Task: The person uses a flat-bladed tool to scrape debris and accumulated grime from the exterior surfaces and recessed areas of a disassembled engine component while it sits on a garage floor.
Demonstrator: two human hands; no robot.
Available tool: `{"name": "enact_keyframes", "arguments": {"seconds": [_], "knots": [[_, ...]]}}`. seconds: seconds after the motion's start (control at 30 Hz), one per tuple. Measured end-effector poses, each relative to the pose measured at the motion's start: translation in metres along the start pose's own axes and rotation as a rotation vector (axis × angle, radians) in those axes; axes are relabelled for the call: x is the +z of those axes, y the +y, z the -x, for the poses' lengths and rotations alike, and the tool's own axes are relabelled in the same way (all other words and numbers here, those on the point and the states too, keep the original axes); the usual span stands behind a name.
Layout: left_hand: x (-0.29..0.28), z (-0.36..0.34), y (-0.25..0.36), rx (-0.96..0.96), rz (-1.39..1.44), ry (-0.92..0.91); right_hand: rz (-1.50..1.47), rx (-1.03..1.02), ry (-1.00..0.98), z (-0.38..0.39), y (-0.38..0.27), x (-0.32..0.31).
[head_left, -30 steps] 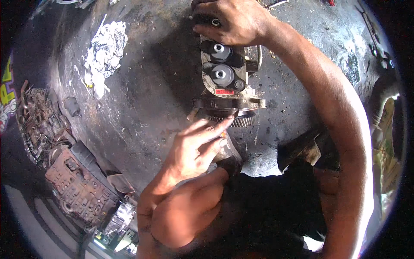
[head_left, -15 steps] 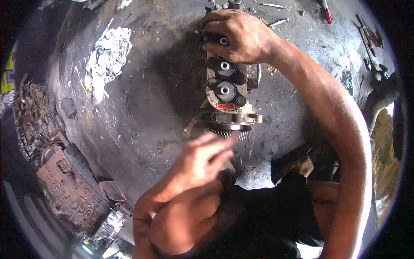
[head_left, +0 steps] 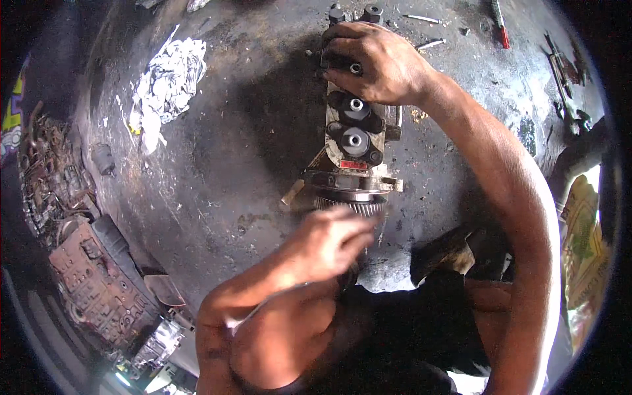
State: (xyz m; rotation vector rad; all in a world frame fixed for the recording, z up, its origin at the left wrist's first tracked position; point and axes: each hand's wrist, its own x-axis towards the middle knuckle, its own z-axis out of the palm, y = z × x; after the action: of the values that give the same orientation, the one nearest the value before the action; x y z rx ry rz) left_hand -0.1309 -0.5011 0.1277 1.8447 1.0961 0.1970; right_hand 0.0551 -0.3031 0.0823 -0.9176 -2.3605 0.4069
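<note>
An inline fuel injection pump [head_left: 334, 141] lies lengthwise on the dark surface, with round outlet fittings along its top. My right hand [head_left: 385, 66] curls over its far part, fingers wrapped around the body and one fitting showing between them. At the pump's near end is a flange [head_left: 339, 181], then a toothed gear [head_left: 365, 209]. My left hand [head_left: 326, 245] is at the near side of the gear, fingertips smeared by motion and overlapping its lower edge. Whether those fingers grip the gear or only brush it cannot be made out.
A crumpled white rag [head_left: 170, 79] lies to the left. Greasy metal parts and a brownish valve plate [head_left: 99, 276] line the left edge. A red-tipped tool [head_left: 504, 36] and small rods [head_left: 431, 44] lie at the far right. A small tan piece [head_left: 292, 192] sits beside the flange.
My left hand has moved right and up against the gear. My right hand keeps its hold on the pump. The whole view has shifted slightly.
</note>
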Motion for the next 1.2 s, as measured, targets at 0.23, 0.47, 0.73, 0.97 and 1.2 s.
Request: {"name": "enact_keyframes", "arguments": {"seconds": [0.23, 0.47, 0.73, 0.97, 1.2], "knots": [[-0.016, -0.003, 0.009, -0.117, -0.052, 0.311, -0.023, 0.047, -0.087, 0.003, 0.005, -0.001], [-0.020, -0.008, 0.008, -0.127, -0.089, 0.287, 0.008, 0.041, -0.052, 0.004, 0.004, -0.001], [0.004, -0.004, 0.012, -0.117, -0.023, -0.440, -0.067, 0.019, 0.041, 0.009, 0.006, -0.004], [-0.035, 0.014, 0.029, -0.281, 0.538, -0.199, 0.011, 0.003, 0.049, 0.092, 0.021, -0.057], [-0.060, -0.067, 0.062, 0.323, 0.454, 0.137, -0.530, 0.171, -0.229, 0.144, -0.049, -0.083]]}}
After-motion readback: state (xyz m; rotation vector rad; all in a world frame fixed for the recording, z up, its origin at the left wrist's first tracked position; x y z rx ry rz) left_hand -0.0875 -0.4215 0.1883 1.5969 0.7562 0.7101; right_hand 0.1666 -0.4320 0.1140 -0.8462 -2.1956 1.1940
